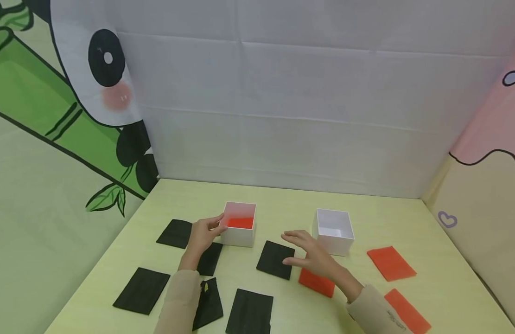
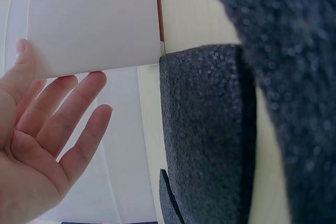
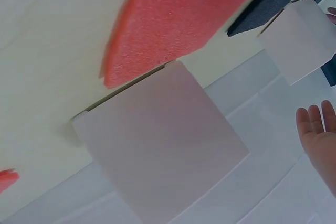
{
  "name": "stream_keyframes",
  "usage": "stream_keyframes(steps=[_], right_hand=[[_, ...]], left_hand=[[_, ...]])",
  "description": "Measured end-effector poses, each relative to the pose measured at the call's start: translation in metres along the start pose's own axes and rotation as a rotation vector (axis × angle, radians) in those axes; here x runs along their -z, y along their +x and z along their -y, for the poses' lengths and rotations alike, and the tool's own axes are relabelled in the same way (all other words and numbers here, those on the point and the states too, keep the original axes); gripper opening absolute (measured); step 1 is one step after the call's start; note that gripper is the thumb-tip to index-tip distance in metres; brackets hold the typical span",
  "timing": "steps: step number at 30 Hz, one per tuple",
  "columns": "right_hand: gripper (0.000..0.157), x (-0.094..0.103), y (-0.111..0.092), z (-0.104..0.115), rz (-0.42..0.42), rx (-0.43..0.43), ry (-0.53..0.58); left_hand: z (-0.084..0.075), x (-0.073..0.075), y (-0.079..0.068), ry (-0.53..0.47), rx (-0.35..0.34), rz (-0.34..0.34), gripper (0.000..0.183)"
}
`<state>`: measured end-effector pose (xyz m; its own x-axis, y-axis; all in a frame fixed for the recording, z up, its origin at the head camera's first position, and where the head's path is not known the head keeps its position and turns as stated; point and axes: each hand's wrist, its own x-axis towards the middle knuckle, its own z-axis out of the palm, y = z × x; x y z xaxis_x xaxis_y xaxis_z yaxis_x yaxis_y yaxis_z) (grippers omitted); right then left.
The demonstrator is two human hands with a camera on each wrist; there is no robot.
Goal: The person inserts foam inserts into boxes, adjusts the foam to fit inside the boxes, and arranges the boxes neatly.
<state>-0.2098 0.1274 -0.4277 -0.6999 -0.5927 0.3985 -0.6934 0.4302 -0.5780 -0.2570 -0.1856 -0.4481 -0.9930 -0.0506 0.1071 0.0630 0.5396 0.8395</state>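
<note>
My left hand (image 1: pixel 204 235) touches the left rim of a white open-topped box (image 1: pixel 237 238), with a red foam sheet (image 1: pixel 240 223) inside it. In the left wrist view, the fingers (image 2: pixel 73 106) are loosely spread along the box edge and the thumb lies by the corner. My right hand (image 1: pixel 314 256) hovers with fingers apart, just left of a second white box (image 1: pixel 335 244). Near its fingertips lies a black foam square (image 1: pixel 275 260), and under the hand a red foam piece (image 1: pixel 315 282) is partly hidden.
Several black foam pieces (image 1: pixel 142 291) lie around the left forearm and at the front (image 1: pixel 250 313). Two red foam pieces, one farther back (image 1: pixel 391 263) and one nearer (image 1: pixel 407 311), lie at the right. A white cloth wall (image 1: pixel 290 106) stands behind the pale table (image 1: pixel 282 197).
</note>
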Motion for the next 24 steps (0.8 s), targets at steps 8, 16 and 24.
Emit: stream_keyframes(steps=[8, 16, 24], right_hand=[[0.058, 0.005, -0.019, -0.004, 0.020, -0.051, -0.092], [0.058, 0.014, -0.039, -0.007, 0.080, -0.072, -0.173], [0.059, 0.017, -0.058, -0.013, 0.121, -0.023, -0.307]], left_hand=[[0.001, 0.000, 0.001, 0.003, 0.018, 0.004, 0.048], [0.003, 0.000, 0.003, 0.024, 0.020, 0.006, 0.048], [0.000, 0.001, 0.000, 0.017, 0.014, 0.009, 0.048]])
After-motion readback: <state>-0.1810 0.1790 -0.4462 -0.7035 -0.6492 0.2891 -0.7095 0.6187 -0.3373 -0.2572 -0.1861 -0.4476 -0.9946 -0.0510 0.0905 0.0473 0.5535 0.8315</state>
